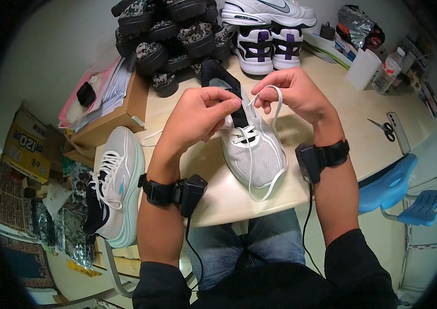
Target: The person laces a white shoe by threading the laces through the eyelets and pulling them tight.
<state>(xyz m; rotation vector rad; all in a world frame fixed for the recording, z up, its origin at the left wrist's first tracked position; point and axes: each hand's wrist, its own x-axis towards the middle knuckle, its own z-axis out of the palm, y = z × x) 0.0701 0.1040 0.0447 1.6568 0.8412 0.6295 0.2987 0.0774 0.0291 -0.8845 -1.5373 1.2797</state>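
A light grey sneaker [253, 149] with a pale green sole lies in front of me on the table, toe toward me. Its white shoelace [278, 105] is threaded through the eyelets near the toe, and a loose length loops down over the toe. My left hand [200, 112] is closed at the sneaker's upper edge, thumb and forefinger pinched by the black tongue. On the other side, my right hand [291, 95] pinches the lace near the upper eyelets, with a loop hanging from its fingers. Farther left stands a matching laced sneaker [117, 180] at the table's edge.
Dark camouflage-patterned shoes [169, 38] are piled at the back, beside stacked white sneakers [267, 31]. A cardboard box of papers [113, 98] sits at left. Scissors [386, 130], a phone [397, 131] and a plastic bottle [388, 72] lie or stand right. Blue chair [393, 185] beyond.
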